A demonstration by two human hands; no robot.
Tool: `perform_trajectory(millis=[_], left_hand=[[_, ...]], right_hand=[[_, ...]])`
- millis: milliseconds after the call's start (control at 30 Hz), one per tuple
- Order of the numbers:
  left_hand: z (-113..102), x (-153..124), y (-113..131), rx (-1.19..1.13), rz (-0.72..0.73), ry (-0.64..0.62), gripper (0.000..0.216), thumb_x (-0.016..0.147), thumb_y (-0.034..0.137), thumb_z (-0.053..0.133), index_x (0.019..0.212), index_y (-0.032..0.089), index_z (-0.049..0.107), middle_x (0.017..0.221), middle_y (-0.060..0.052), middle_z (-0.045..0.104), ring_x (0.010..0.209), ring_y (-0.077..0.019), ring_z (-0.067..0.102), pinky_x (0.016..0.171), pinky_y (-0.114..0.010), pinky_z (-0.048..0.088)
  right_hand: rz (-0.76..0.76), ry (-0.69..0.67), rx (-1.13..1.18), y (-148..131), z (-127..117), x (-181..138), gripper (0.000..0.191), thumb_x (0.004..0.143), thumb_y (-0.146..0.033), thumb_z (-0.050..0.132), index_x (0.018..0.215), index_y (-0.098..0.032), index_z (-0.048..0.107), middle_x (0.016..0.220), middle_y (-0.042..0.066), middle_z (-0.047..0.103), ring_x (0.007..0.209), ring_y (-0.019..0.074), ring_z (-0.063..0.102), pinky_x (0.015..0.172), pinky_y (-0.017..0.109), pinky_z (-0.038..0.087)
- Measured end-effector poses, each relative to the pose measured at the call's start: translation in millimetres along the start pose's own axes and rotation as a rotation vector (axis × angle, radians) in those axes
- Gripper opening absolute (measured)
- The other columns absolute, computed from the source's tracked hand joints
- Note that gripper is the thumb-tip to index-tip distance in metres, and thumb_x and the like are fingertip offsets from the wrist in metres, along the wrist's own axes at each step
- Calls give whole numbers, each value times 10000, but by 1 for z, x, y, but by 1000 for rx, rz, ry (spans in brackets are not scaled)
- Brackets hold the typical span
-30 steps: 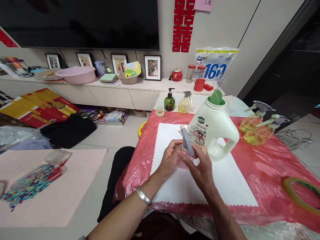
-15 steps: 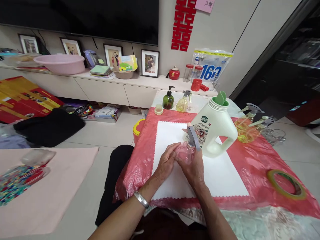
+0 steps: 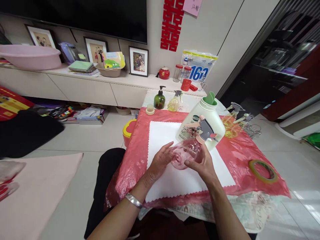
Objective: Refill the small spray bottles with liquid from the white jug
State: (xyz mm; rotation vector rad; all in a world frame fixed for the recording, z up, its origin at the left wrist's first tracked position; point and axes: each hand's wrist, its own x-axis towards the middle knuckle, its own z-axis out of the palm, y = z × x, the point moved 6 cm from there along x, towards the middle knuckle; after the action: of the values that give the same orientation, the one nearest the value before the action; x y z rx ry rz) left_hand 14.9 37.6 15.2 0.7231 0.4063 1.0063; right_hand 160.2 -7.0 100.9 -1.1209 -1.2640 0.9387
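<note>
A clear pink spray bottle [image 3: 186, 151] with a grey and peach trigger head is tilted between my hands, its base toward the left. My right hand [image 3: 205, 165] grips its side, thumb in front, just below the spray head. Around the base end is my left hand [image 3: 161, 160], thumb raised, other fingers partly hidden behind the bottle. Just behind stands a large pale green detergent jug [image 3: 211, 120] with a green scoop-like piece [image 3: 210, 98] in its mouth. Beneath my hands lies a white scallop-edged cloth [image 3: 170, 186].
A red plastic sheet [image 3: 132, 156] covers the table. At its back are a green pump bottle [image 3: 159, 100], a yellowish spray bottle [image 3: 173, 104] and a cream cap [image 3: 150, 109]. More spray bottles [image 3: 230, 125] stand right, behind a tape roll [image 3: 263, 171].
The spray bottle has turned from upright to tilted, its head swinging to the right and its base toward my left hand. My right hand has shifted right along it. The view has turned right.
</note>
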Motion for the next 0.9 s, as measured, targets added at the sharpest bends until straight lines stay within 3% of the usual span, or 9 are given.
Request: perform_trajectory(millis=[167,333,400,567,733,833,900], left_hand=[[17,-6,5,-29,-86,-149,725,685,477,884,1307,193,645,1327,-150,678,1187,-300,647,962,-373,505],[18,-7,6,-52,-90,-142,670,703,443,880,1287,207,652,1244,-124,713,1095,-250,679,909,-327,517],[14,-6,4,-45,-65,-113,645,701,385,891,1278,232,648,1239,-103,711,1071,-233,685,911,-325,519],[13,-6,1,14,-31,-151,744,583,250,956,1254,273,635,1287,-79,683,1137,-259,664,931,-343,529],[16,-12,-6,89,-150,-277,776,646,293,926,1339,293,577,1341,-104,660,1152,-280,660,954,-382,520],[16,-14,-12,128,-228,-361,691,731,388,870,1353,285,586,1294,-112,689,1146,-284,660,986,-406,493],[12,-13,-13,169,-222,-346,611,758,433,842,1310,272,636,1277,-118,695,1151,-288,651,987,-407,487]], right_hand=[[29,-75,137,-2,4,1,952,699,-457,898,1476,-268,381,1418,92,499,1312,281,517,1089,419,507],[79,-100,135,-4,7,-6,835,763,-388,864,1453,-260,410,1447,99,467,1341,284,487,1103,429,491],[95,-58,87,-5,8,-11,786,798,-369,838,1450,-269,411,1455,94,458,1310,271,516,1073,408,514],[71,153,-59,-9,13,-27,880,760,-413,850,1468,-266,348,1385,92,509,1219,245,573,965,351,565],[111,296,-136,-8,9,-48,789,706,-397,855,1362,-236,446,1298,75,567,1186,234,584,984,347,546],[101,320,-91,-9,-9,-59,767,723,-422,836,1354,-230,444,1304,92,566,1176,238,597,993,364,547],[71,364,-126,-11,-37,-63,767,734,-459,830,1346,-220,434,1313,120,564,1166,252,609,973,385,562]])
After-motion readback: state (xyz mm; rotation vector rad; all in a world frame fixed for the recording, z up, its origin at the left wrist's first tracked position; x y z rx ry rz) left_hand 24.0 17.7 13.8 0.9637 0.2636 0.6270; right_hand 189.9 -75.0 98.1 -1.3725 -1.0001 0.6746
